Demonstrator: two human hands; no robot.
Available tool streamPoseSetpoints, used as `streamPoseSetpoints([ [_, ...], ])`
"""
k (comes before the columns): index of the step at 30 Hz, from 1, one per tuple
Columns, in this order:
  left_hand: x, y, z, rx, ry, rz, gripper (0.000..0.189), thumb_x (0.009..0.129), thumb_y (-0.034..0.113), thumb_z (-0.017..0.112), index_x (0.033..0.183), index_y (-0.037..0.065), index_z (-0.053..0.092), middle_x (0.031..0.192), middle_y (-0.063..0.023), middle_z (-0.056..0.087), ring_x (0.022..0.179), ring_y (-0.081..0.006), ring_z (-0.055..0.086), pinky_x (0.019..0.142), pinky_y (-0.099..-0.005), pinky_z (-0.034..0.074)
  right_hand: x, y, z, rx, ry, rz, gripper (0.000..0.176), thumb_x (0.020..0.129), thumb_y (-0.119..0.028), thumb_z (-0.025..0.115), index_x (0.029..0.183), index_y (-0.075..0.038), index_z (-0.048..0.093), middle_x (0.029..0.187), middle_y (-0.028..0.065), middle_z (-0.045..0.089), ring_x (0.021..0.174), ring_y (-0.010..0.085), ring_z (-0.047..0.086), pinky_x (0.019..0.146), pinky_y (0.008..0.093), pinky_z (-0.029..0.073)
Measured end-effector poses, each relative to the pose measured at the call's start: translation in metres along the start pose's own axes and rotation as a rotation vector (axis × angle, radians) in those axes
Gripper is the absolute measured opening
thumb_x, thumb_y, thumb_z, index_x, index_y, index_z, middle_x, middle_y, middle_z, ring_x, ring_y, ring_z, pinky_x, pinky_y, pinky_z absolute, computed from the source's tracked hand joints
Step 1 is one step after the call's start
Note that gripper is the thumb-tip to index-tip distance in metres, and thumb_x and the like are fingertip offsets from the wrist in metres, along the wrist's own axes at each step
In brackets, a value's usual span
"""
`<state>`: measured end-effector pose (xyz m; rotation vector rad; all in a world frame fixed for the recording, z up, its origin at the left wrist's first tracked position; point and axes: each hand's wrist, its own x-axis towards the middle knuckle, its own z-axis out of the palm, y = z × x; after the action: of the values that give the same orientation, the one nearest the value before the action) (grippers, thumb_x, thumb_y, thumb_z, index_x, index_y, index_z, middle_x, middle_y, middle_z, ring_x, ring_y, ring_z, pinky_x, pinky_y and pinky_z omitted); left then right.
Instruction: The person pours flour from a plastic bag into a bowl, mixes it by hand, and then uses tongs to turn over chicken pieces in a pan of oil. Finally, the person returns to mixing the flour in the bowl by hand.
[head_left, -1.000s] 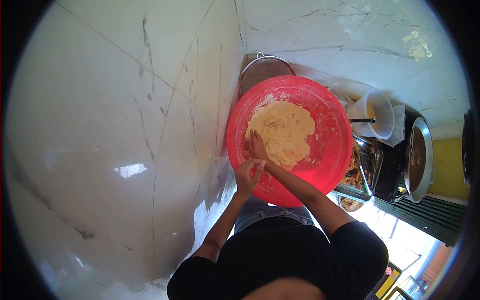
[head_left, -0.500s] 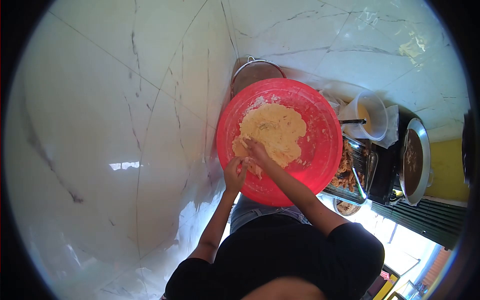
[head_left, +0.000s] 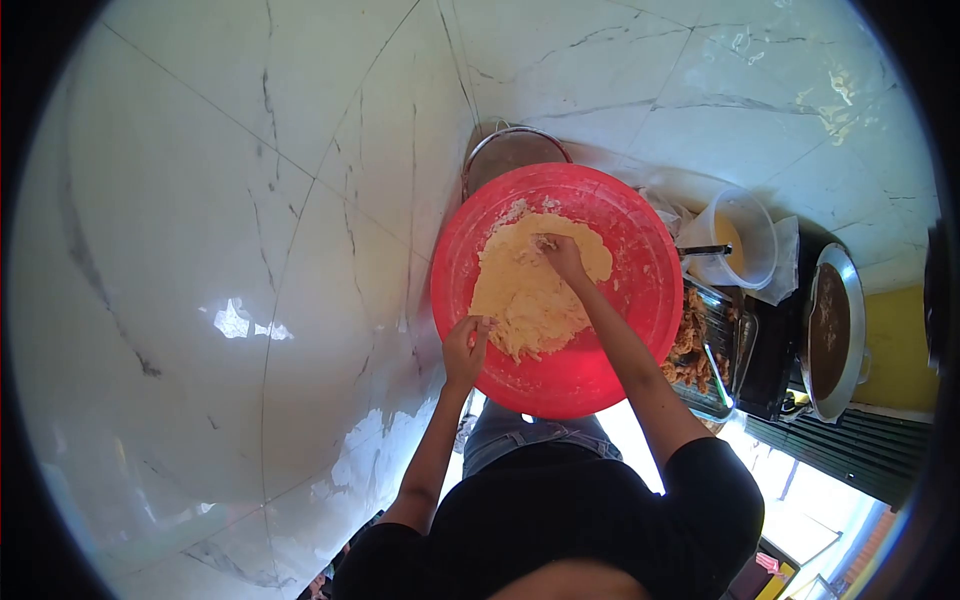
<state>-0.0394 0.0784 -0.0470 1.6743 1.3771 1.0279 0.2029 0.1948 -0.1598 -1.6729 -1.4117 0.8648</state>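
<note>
A wide red plastic basin (head_left: 640, 320) holds a pale yellow, floury heap (head_left: 535, 300), lumpy at its near edge. My right hand (head_left: 563, 255) is over the upper part of the heap, its fingers bent together against the flour; their tips are partly hidden. At the heap's lower left edge is my left hand (head_left: 465, 350), thumb and fingers pinched together. Whatever lies between those fingertips is too small to make out.
Fried brown pieces (head_left: 690, 345) lie on a rack-like tray right of the basin. Behind them stands a clear plastic tub (head_left: 750, 235) with yellowish contents. Farther right is a large pan (head_left: 830, 325) of brown liquid. A metal-rimmed container (head_left: 505, 150) sits behind the basin, near marbled walls.
My right hand has moved up and right, away from my left hand, to the far part of the heap. The piece that lay by both hands at the lower left no longer shows separately.
</note>
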Motion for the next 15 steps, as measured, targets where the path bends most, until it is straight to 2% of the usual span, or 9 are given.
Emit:
streamPoseSetpoints([
  [3,0.000,0.002,-0.001,0.010,0.000,-0.011,0.027,0.089,0.023,0.046,0.081,0.002,0.061,0.075,-0.0101,0.061,0.071,-0.0220,0.061,0.063,-0.0294,0.045,0.000,-0.003,0.003,0.096,-0.082,-0.043,0.021,0.077,-0.007,0.058,0.097,-0.003,0.062,0.083,0.0138,0.064,0.074,0.0194,0.061,0.067,0.0294,0.046],
  [6,0.000,0.003,0.000,0.009,-0.003,-0.016,0.027,0.090,0.023,0.045,0.081,0.002,0.061,0.075,-0.0100,0.061,0.071,-0.0214,0.061,0.063,-0.0292,0.045,0.004,0.006,0.010,0.016,-0.024,-0.126,0.022,0.076,-0.004,0.056,0.098,-0.003,0.062,0.087,0.0141,0.064,0.080,0.0219,0.062,0.070,0.0295,0.046],
  [9,-0.001,0.003,0.000,-0.008,0.000,-0.022,0.027,0.090,0.022,0.045,0.081,0.002,0.061,0.075,-0.0100,0.061,0.071,-0.0211,0.061,0.063,-0.0289,0.045,0.006,0.000,0.008,0.081,-0.143,-0.075,0.024,0.077,0.000,0.053,0.100,-0.001,0.061,0.089,0.0120,0.065,0.081,0.0157,0.061,0.072,0.0270,0.046],
  [12,-0.001,0.001,0.001,-0.024,0.001,-0.021,0.027,0.090,0.022,0.044,0.081,0.002,0.061,0.075,-0.0100,0.061,0.071,-0.0209,0.061,0.064,-0.0288,0.045,0.005,-0.006,0.003,0.022,-0.038,-0.085,0.024,0.077,0.000,0.052,0.099,0.000,0.061,0.090,0.0116,0.065,0.082,0.0158,0.061,0.072,0.0268,0.047],
  [15,-0.001,-0.001,0.001,-0.016,-0.002,-0.033,0.027,0.090,0.022,0.044,0.082,0.002,0.062,0.075,-0.0101,0.061,0.071,-0.0206,0.061,0.064,-0.0288,0.045,0.007,0.006,-0.005,-0.045,-0.046,-0.096,0.023,0.078,-0.001,0.053,0.100,-0.001,0.061,0.091,0.0106,0.065,0.081,0.0163,0.061,0.072,0.0264,0.047],
])
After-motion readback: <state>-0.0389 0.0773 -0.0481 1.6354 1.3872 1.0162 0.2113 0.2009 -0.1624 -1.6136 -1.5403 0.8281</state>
